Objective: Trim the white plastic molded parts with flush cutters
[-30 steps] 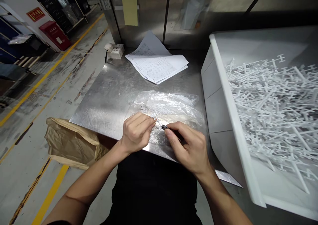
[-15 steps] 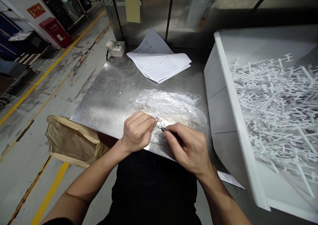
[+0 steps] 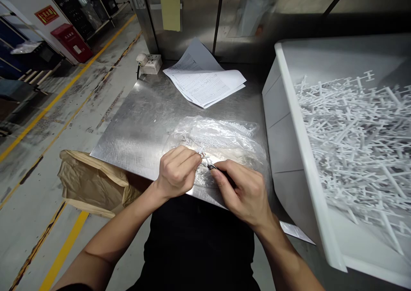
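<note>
Pinched between the thumb and fingers of my left hand [image 3: 179, 171] is a small white plastic sprue piece [image 3: 203, 155]. My right hand [image 3: 245, 190] is closed around a small dark hand tool, probably cutters [image 3: 211, 167]. The tool's tip meets the lower end of the white piece, and most of its body is hidden by my fingers. Below both hands, a crumpled clear plastic bag [image 3: 236, 143] lies on the metal table [image 3: 128, 132]. Some small white pieces [image 3: 189, 141] rest on the bag just beyond my left hand.
At right stands a large white bin [image 3: 287, 154] heaped with white plastic sprues [image 3: 362, 145]. Printed papers [image 3: 205, 83] and a power socket [image 3: 152, 64] sit at the table's back. An open brown paper bag [image 3: 93, 186] stands beyond the left edge.
Both hands stay almost in place, with the tool's tip still at the white piece. The whole view has shifted very slightly.
</note>
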Tool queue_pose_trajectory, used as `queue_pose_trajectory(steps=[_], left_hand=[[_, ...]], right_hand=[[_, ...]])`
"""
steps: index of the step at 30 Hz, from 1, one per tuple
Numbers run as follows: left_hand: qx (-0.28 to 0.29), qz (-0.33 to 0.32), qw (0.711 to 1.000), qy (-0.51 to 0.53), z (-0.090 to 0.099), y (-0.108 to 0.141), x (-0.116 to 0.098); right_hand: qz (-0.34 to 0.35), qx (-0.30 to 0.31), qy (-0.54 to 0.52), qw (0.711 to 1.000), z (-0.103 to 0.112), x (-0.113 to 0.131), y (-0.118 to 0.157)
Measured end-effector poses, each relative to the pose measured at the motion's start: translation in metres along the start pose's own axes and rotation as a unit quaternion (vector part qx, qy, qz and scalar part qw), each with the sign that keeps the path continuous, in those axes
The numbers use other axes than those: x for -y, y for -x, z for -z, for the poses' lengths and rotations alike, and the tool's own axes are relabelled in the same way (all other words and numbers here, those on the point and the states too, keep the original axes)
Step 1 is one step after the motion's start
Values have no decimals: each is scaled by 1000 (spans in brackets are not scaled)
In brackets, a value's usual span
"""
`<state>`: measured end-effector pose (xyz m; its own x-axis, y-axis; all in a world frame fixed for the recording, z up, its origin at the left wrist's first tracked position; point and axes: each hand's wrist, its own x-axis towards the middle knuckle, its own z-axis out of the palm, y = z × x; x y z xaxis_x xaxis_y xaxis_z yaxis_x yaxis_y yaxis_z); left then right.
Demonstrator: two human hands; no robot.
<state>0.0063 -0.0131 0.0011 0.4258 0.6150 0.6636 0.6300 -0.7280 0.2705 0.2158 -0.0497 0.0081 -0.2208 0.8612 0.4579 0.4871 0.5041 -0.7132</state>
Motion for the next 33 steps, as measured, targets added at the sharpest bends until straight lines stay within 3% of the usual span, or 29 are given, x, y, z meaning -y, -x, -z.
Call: queue_pose_trajectory(steps=[6,12,21,33], left_hand=[[32,0,999,-17,1,-2,-3],[34,1,999,-13,0,-2,-3],[33,-68,997,12,1,1,-1],[39,-101,994,-3,0,1,-2]], right_hand=[[-81,10,-46,996,1,2,-1],[-108,-10,-56,993,2,3,-3],[-65,-82,-26,994,0,3,-3],[-12,-61,-20,998,-1,5,-2]])
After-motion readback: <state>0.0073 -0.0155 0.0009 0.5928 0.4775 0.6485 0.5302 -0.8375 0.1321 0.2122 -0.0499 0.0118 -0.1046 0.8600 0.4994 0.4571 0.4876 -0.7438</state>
